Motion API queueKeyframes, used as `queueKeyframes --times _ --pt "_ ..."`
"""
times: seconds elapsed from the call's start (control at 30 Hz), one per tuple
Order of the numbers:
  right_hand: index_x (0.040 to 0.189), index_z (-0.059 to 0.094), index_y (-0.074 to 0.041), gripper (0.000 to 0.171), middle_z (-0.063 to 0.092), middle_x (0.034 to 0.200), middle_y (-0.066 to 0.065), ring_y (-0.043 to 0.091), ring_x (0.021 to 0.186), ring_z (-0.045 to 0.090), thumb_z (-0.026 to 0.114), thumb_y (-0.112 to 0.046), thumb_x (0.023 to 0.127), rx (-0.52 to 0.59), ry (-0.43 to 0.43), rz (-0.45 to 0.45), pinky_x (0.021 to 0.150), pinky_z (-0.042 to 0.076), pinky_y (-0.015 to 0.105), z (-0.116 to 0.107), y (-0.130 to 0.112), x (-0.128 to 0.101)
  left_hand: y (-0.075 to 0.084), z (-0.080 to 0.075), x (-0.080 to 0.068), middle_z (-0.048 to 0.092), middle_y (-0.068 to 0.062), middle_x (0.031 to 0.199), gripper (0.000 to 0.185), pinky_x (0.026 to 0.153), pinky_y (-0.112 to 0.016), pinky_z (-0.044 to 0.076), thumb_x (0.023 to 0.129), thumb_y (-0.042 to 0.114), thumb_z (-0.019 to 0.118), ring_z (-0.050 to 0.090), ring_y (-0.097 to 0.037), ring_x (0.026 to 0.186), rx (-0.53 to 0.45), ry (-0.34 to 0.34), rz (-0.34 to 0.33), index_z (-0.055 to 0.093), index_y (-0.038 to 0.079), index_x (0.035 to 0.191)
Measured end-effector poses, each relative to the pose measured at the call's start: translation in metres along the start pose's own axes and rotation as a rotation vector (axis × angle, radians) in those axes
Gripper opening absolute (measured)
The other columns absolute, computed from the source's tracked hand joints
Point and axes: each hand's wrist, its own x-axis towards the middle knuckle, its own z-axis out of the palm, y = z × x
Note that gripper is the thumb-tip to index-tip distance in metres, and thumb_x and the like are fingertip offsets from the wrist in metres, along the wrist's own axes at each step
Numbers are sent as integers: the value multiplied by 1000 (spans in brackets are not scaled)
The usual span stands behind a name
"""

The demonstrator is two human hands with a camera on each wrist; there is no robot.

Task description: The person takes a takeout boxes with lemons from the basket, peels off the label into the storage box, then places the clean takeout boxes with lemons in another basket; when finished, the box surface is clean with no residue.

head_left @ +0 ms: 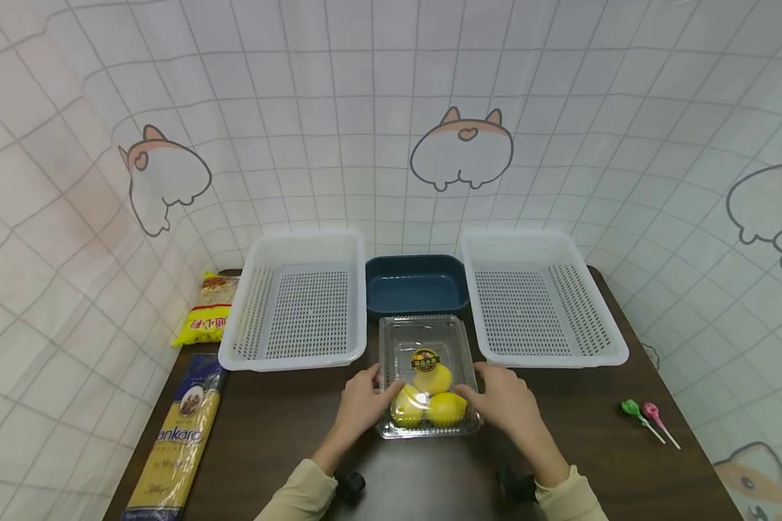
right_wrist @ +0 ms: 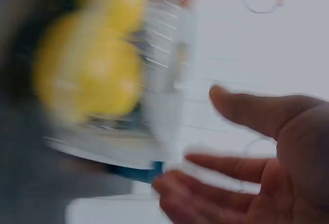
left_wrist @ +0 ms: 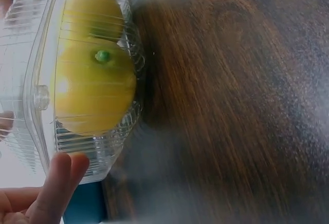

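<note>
A clear plastic clamshell box with a dark round label lies at the middle of the table, its lid down. Inside are three yellow lemons, grouped toward the near end. My left hand holds the box's left side, thumb over the lid and fingertips at the rim in the left wrist view. At the right side is my right hand, its thumb near the lid's edge. The right wrist view, blurred, has that hand's fingers spread, with a gap between them and the box.
White perforated baskets stand at the back left and back right, with a dark blue dish between them. A yellow snack bag and an Ankara pasta pack lie left. Two lollipops lie right.
</note>
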Motion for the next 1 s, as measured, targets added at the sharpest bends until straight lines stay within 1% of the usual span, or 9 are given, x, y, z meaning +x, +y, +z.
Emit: queueKeyframes --times 0.07,0.13,0.2,0.27,0.47,0.63,0.7,0.83,1.0 --pt "120 68 -4 45 73 108 13 24 86 68 72 -37 89 53 -9 -64 73 58 42 -13 -8 9 0 -1 0 66 -8 88 60 67 -34 53 87 47 72 60 -15 76 2 0 -9 66 0 122" --pt "115 70 -7 34 74 105 9 18 86 67 71 -31 91 125 -43 -145 76 57 38 -25 -15 19 -1 -1 0 66 -7 89 61 67 -33 53 86 47 72 62 -14 77 2 0 -21 65 0 124" --pt "112 71 -10 27 74 107 7 17 91 68 70 -27 93 177 -77 -221 80 58 37 -34 -22 30 -2 -1 0 67 -7 90 60 67 -32 53 86 47 72 63 -13 77 -2 2 -28 65 1 124" --pt "111 72 -11 22 75 106 6 17 92 69 68 -24 94 188 -103 -296 82 59 36 -40 -28 43 -3 -1 0 67 -6 90 57 66 -31 52 86 47 72 62 -13 76 -8 0 -33 67 2 121" --pt "110 75 -11 20 76 106 7 16 90 70 69 -19 94 105 -186 -460 79 59 31 -42 -45 80 -3 0 2 65 -5 86 54 61 -27 47 87 51 71 55 -10 69 -26 -9 -18 68 5 115" --pt "109 76 -13 18 77 106 4 12 90 71 70 -19 93 32 -338 -607 80 58 24 -24 -55 108 -3 0 3 65 -4 82 47 56 -24 45 88 50 70 54 -9 63 -57 -22 -7 69 8 108" --pt "108 77 -13 18 77 106 4 12 92 72 71 -17 92 19 -400 -634 82 59 24 -19 -57 115 -3 1 4 64 -4 81 47 55 -23 44 88 51 70 53 -9 62 -61 -23 -3 68 9 107" --pt "106 78 -13 16 77 106 3 13 94 71 70 -12 92 -24 -463 -670 83 59 26 -12 -59 123 -4 3 4 64 -4 83 49 55 -22 44 88 53 69 55 -8 63 -64 -30 -9 68 9 111" --pt "105 78 -12 17 77 107 1 14 95 70 72 -10 90 -68 -507 -640 84 58 28 -5 -59 129 -4 2 3 68 -7 90 62 58 -23 48 87 51 71 61 -9 70 -63 -30 -26 65 2 125"
